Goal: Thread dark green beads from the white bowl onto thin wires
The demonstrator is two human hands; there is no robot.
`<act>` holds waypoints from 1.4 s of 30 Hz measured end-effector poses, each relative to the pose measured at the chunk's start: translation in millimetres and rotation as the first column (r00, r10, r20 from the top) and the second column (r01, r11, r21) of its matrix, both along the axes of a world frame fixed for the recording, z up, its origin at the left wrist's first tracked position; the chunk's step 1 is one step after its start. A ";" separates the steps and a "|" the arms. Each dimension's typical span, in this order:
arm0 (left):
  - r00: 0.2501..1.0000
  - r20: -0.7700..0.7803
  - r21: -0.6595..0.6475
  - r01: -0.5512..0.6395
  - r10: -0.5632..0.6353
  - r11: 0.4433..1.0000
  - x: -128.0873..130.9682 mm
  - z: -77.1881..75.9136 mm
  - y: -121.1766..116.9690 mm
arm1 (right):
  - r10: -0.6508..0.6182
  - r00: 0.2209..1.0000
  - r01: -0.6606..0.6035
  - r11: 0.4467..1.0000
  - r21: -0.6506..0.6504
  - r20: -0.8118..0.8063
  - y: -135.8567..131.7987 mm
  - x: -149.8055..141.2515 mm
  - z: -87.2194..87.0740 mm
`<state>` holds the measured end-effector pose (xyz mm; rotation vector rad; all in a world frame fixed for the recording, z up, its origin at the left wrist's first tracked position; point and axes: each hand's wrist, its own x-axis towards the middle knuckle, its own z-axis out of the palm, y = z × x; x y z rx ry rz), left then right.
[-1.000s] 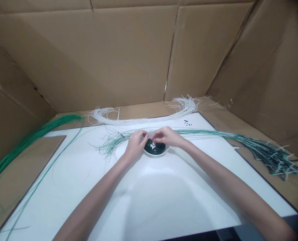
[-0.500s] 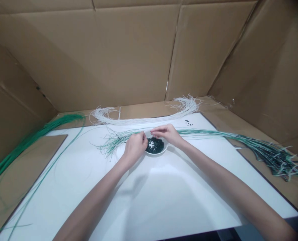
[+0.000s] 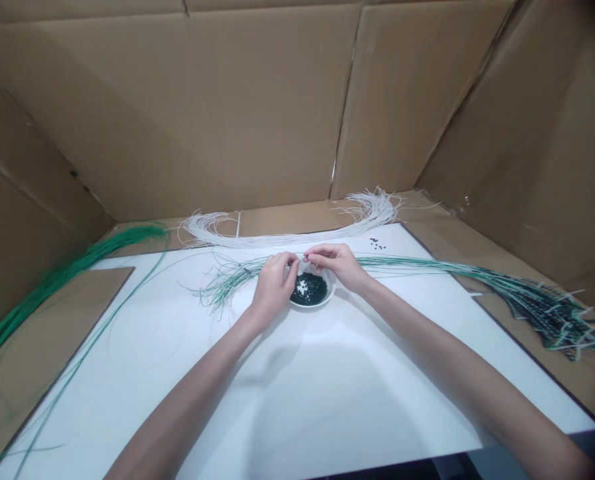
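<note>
A white bowl of small dark beads stands on the white board, with a few white pieces on top of the beads. Over the bowl's left rim, my left hand is closed in a pinch, a tiny dark speck showing at its fingertips. My right hand pinches above the right side of the rim, its fingertips close to the left ones. What either pinch holds is too small to make out. Behind both hands runs a bundle of green strands, its loose ends fanned out on the left.
White strands lie curved along the back. Green strands are piled at the left. Beaded strand ends spread at the right. Several loose dark beads sit behind the bowl. Cardboard walls enclose the back and sides.
My left hand has risen slightly, its fingers lifting away from the beads toward the right fingertips. My right hand has shifted slightly right, still pinched.
</note>
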<state>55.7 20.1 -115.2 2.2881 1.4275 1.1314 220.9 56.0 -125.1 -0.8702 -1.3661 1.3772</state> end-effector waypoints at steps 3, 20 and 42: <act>1.000 0.005 0.000 0.011 -0.011 1.000 0.3 0.9 -0.4 | 0.000 1.000 0.000 1.000 -0.003 0.006 -0.2 -0.5 1.6; 1.000 0.030 0.010 0.008 -0.009 1.000 1.1 2.7 -2.1 | -0.011 1.000 0.011 1.000 0.000 0.007 1.8 0.2 -0.8; 1.000 -0.001 0.061 0.004 -0.004 0.998 1.7 5.2 -4.0 | -0.022 1.000 0.022 1.000 -0.003 -0.013 -0.2 -1.4 -0.6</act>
